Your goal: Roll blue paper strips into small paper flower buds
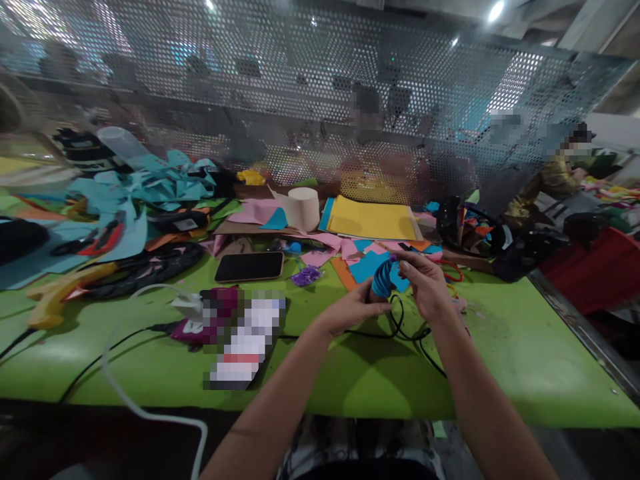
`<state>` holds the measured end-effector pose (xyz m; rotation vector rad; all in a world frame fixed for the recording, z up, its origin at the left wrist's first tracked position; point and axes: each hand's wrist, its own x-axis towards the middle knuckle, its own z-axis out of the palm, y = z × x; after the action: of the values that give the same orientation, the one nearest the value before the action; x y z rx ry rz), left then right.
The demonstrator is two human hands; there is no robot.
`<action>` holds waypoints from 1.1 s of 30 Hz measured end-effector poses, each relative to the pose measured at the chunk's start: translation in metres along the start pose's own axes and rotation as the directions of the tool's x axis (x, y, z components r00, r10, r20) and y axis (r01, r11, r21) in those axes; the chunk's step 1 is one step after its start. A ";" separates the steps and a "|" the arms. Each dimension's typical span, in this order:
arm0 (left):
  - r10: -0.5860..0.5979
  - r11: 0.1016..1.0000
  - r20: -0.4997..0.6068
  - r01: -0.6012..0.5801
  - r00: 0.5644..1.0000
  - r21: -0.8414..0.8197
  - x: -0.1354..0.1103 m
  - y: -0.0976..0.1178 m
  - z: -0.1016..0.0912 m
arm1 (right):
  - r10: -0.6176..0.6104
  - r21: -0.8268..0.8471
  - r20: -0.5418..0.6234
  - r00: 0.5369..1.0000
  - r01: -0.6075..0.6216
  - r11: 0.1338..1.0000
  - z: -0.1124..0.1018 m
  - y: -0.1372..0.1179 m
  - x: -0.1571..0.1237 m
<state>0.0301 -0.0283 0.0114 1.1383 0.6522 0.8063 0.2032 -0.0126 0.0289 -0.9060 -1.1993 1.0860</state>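
A blue ridged, cone-like piece point(383, 281) stands tilted between my hands, just above the green table point(320, 393). Around its lower part curl the fingers of my left hand point(353, 308). My right hand point(424, 283) pinches near its top, where a small purple bit point(393, 258) shows; the fingertips partly hide what they grip. Behind the hands lie blue sheet scraps point(367, 267) and an orange strip point(343, 273). A black cable point(400, 320) loops under my wrists. To the left rests a small purple packet point(307, 276).
A dark phone point(249, 267), a blurred-screen phone point(250, 343) and a purple power strip point(215, 320) lie left of my hands. Further left are a yellow glue gun point(63, 293) and red-handled scissors point(107, 237). Yellow sheets point(375, 219) and a paper roll point(303, 210) stand behind. A person point(545, 177) sits at right.
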 end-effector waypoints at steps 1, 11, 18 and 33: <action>-0.018 1.000 0.013 0.018 1.000 0.001 -0.001 0.001 0.000 | 0.010 0.022 0.011 1.000 -0.011 1.000 0.000 -0.001 0.000; -0.043 0.999 0.086 0.044 0.995 -0.008 -0.003 0.000 0.000 | 0.007 0.025 -0.025 1.000 -0.007 1.000 0.008 -0.002 -0.001; -0.052 0.999 0.047 0.053 0.998 -0.011 -0.002 -0.001 -0.002 | 0.023 0.000 -0.007 1.000 -0.023 1.000 0.006 0.001 -0.001; -0.054 0.999 0.028 0.054 0.998 0.009 0.000 -0.004 -0.003 | -0.003 0.014 -0.058 0.998 0.003 1.000 0.009 0.000 -0.001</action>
<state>0.0287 -0.0275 0.0072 1.1331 0.6607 0.7415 0.1946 -0.0132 0.0302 -0.9186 -1.1433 1.0577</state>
